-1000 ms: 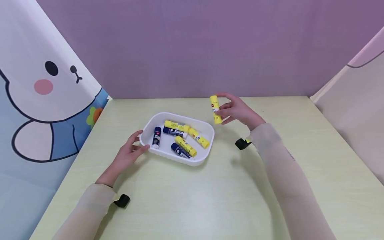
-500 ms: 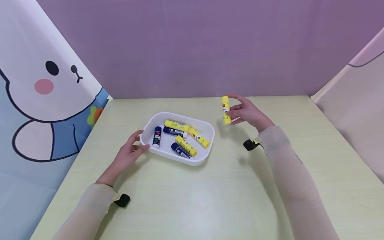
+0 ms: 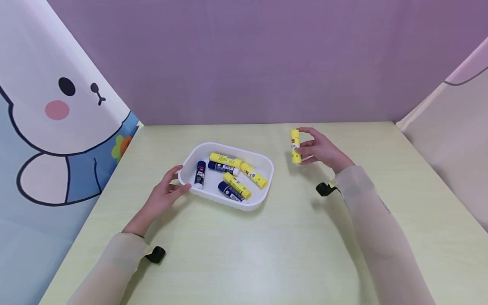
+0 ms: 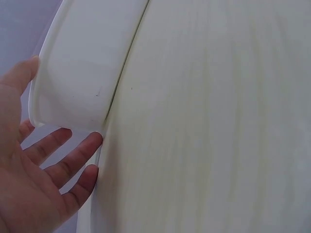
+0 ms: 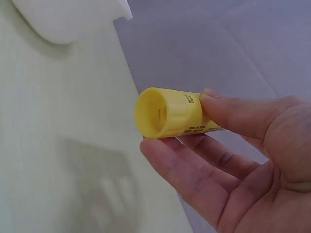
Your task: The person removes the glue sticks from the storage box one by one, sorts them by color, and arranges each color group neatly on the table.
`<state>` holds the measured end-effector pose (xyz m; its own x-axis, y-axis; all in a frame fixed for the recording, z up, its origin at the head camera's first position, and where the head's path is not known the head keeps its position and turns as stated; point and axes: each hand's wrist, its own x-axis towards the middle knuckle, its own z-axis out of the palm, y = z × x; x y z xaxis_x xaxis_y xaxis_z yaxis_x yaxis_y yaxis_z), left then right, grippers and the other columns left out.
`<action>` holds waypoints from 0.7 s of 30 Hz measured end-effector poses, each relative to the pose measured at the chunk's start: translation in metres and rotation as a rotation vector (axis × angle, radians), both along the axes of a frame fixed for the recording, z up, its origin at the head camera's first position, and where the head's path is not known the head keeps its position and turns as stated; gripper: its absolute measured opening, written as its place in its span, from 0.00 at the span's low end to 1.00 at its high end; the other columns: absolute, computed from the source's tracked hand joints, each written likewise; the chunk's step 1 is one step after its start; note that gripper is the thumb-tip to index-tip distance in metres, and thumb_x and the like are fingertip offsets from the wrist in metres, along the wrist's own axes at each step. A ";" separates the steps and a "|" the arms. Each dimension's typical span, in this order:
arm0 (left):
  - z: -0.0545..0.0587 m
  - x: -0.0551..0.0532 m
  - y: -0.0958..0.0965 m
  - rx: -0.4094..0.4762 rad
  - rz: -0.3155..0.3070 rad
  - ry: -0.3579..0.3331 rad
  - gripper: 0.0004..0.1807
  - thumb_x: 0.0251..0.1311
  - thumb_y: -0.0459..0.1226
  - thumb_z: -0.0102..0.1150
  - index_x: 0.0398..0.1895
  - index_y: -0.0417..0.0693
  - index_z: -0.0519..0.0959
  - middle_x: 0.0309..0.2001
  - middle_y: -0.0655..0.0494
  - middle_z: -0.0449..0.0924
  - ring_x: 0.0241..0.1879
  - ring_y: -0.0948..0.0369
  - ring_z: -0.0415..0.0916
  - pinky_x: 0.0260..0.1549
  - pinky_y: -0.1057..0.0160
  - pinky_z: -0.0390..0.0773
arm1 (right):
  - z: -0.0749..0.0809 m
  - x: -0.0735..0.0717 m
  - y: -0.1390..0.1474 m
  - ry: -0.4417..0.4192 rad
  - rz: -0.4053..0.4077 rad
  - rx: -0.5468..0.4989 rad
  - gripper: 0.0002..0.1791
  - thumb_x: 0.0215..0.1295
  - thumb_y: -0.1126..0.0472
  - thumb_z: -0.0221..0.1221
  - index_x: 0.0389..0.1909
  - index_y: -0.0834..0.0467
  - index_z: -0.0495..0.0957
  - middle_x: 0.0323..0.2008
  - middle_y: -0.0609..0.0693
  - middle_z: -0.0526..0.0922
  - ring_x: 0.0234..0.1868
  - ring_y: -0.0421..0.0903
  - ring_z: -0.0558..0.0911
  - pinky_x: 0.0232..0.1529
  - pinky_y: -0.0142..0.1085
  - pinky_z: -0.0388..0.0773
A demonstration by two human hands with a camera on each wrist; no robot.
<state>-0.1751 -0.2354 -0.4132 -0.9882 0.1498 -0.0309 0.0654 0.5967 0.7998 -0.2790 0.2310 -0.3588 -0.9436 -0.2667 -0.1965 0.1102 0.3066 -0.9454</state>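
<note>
My right hand holds a yellow glue stick upright above the table, to the right of the white plastic tray. In the right wrist view the thumb lies on one side of the glue stick and the fingers on the other, its hollow round end facing the camera. My left hand steadies the tray's left end, thumb at the front wall and fingers around the end. Inside the tray lie three yellow glue sticks and three dark blue ones with white ends.
The pale wooden table reaches back to a purple backdrop. A cartoon-printed cloth hangs on the left, and a pale cloth on the right. A small black wrist camera sticks out from the left sleeve.
My right hand has carried the yellow glue stick to the right, away from the tray, then slightly lower, turning it more upright. The left hand and tray have stayed put.
</note>
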 end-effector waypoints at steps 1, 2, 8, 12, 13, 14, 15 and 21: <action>0.000 0.000 0.000 0.000 -0.001 0.002 0.41 0.71 0.49 0.56 0.79 0.52 0.48 0.68 0.36 0.63 0.54 0.40 0.74 0.48 0.44 0.77 | -0.001 0.000 0.001 -0.001 0.003 0.002 0.42 0.70 0.70 0.58 0.78 0.49 0.48 0.58 0.69 0.71 0.37 0.49 0.84 0.42 0.47 0.82; 0.000 0.000 0.000 0.000 0.000 0.003 0.40 0.71 0.49 0.56 0.79 0.53 0.48 0.68 0.36 0.63 0.54 0.40 0.75 0.48 0.44 0.77 | -0.002 0.000 0.003 -0.003 0.007 0.005 0.43 0.70 0.69 0.58 0.79 0.49 0.48 0.59 0.69 0.70 0.37 0.49 0.84 0.42 0.47 0.82; 0.002 0.000 0.000 0.009 -0.005 0.005 0.40 0.71 0.49 0.56 0.79 0.53 0.48 0.68 0.36 0.63 0.54 0.40 0.75 0.48 0.46 0.77 | -0.011 -0.001 0.010 -0.037 0.015 0.024 0.43 0.72 0.68 0.56 0.79 0.49 0.44 0.62 0.70 0.67 0.39 0.48 0.83 0.45 0.48 0.81; 0.001 -0.001 0.000 0.013 -0.010 0.012 0.40 0.71 0.49 0.56 0.79 0.53 0.49 0.68 0.36 0.63 0.54 0.40 0.75 0.48 0.45 0.77 | -0.019 -0.001 0.013 -0.052 0.009 0.016 0.42 0.73 0.69 0.55 0.79 0.51 0.43 0.62 0.72 0.66 0.39 0.48 0.83 0.45 0.47 0.82; 0.000 -0.001 0.000 0.013 -0.011 0.014 0.40 0.71 0.49 0.56 0.79 0.53 0.49 0.67 0.36 0.64 0.54 0.40 0.75 0.48 0.45 0.77 | -0.021 -0.001 0.014 -0.057 0.008 0.006 0.42 0.72 0.70 0.55 0.79 0.51 0.43 0.62 0.72 0.65 0.40 0.48 0.83 0.44 0.47 0.82; 0.000 -0.001 0.000 0.013 -0.012 0.017 0.40 0.71 0.48 0.56 0.79 0.52 0.49 0.67 0.36 0.64 0.53 0.40 0.75 0.48 0.44 0.76 | -0.023 -0.001 0.015 -0.060 0.006 0.004 0.42 0.72 0.70 0.55 0.79 0.52 0.43 0.62 0.72 0.65 0.41 0.49 0.83 0.44 0.47 0.82; 0.000 -0.001 0.000 0.011 -0.010 0.018 0.40 0.71 0.48 0.56 0.79 0.52 0.49 0.67 0.36 0.64 0.53 0.40 0.75 0.49 0.44 0.76 | -0.025 -0.001 0.015 -0.065 0.004 0.000 0.42 0.72 0.70 0.55 0.79 0.52 0.43 0.62 0.73 0.65 0.41 0.49 0.82 0.44 0.47 0.82; -0.002 0.000 0.000 0.006 -0.005 0.014 0.40 0.71 0.48 0.56 0.79 0.51 0.49 0.67 0.36 0.64 0.53 0.40 0.76 0.48 0.44 0.76 | -0.035 -0.001 0.017 -0.094 0.001 0.001 0.42 0.72 0.70 0.55 0.79 0.53 0.43 0.63 0.74 0.63 0.45 0.53 0.82 0.43 0.46 0.82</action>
<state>-0.1755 -0.2359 -0.4148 -0.9878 0.1549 -0.0164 0.0794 0.5912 0.8026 -0.2798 0.2476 -0.3940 -0.9209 -0.2670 -0.2841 0.1980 0.3074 -0.9307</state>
